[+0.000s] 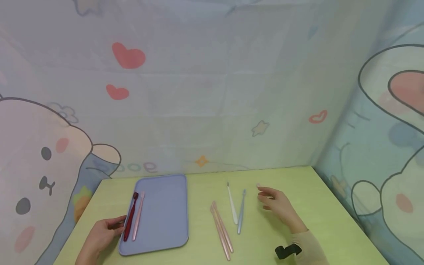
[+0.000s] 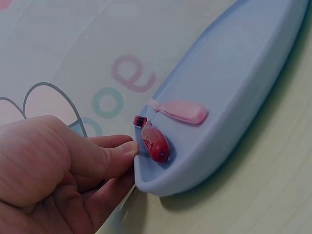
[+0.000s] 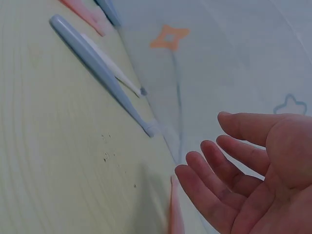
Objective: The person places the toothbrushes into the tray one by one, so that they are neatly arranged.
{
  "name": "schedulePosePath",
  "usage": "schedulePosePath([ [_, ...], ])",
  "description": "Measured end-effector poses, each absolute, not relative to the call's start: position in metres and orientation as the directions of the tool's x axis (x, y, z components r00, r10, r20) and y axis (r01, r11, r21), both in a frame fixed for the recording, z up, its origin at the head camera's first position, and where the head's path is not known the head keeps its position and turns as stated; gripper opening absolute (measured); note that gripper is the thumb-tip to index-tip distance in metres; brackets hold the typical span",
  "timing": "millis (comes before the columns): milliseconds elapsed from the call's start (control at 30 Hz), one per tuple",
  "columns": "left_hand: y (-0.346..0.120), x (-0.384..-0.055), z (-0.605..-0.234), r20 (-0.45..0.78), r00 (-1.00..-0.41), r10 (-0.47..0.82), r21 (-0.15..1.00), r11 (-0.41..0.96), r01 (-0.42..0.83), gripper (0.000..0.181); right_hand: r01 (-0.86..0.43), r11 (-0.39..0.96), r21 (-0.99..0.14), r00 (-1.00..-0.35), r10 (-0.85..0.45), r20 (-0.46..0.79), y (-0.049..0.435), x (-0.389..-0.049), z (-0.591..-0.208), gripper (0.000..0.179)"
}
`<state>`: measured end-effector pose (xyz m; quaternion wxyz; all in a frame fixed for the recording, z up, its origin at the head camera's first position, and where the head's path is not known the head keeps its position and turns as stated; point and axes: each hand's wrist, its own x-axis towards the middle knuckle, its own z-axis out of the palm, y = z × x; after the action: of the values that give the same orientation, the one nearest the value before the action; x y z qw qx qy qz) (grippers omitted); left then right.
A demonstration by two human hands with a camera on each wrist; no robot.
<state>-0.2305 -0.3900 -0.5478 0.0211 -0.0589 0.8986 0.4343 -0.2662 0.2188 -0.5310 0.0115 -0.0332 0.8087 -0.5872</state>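
A lilac-blue tray lies on the left of the table, and my left hand pinches its left rim between thumb and fingers. In that tray a dark red toothbrush lies along the left side, with a pink toothbrush beside it. My right hand hovers over the table with fingers loosely spread, holding nothing. Under it lies a pink object, mostly hidden. Left of that hand are a blue toothbrush and a white toothbrush.
Two pink toothbrushes lie side by side between the tray and the blue one. Behind the light green table hangs a printed cloth backdrop, which also covers the sides. The right wrist wears a black strap.
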Motion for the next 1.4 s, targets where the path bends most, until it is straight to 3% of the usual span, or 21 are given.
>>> schedulePosePath([
  [900,-0.389,-0.231,-0.549,-0.092,-0.989,-0.113,0.791,0.595,-0.141,0.043,0.026,0.453,-0.891,-0.999,0.042,-0.008,0.258,-0.265,-0.541,0.049],
  [1400,-0.388,-0.229,-0.546,-0.092,-0.990,-0.104,0.771,0.622,-0.137,0.044,0.038,0.431,-0.901,-0.998,-0.019,-0.051,0.277,-0.264,-0.547,0.046],
])
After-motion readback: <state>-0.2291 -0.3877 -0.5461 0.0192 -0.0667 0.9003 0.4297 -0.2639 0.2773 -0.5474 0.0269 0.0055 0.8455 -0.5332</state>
